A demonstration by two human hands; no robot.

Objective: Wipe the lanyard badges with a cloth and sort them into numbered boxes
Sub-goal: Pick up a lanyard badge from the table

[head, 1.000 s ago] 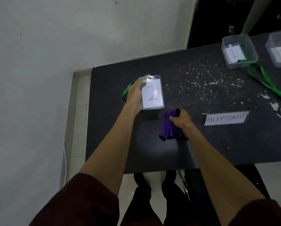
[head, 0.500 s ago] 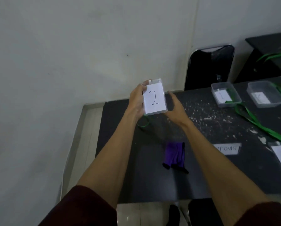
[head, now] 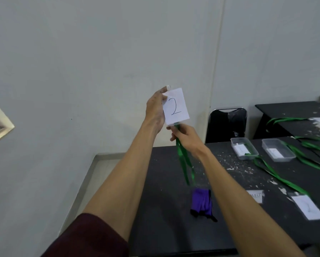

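My left hand (head: 154, 110) holds a clear badge with a white card marked 2 (head: 176, 106) up in front of the wall. Just below it my right hand (head: 186, 138) grips the badge's green lanyard (head: 185, 162), which hangs down toward the table. A purple cloth (head: 202, 204) lies loose on the black table (head: 170, 229) beneath. Two clear plastic boxes stand at the right: the nearer box (head: 243, 148) holds a badge with a green lanyard, the other box (head: 278, 152) holds a white label.
Another badge (head: 309, 206) with a long green lanyard (head: 274, 173) lies at the right. A white label strip (head: 255, 195) sits beside my right forearm. More green lanyards (head: 311, 145) lie further right. A black chair (head: 227, 125) stands behind the table.
I lifted the badge off the table and raised it high. My right hand let go of the purple cloth, which stayed on the table, and took hold of the lanyard.
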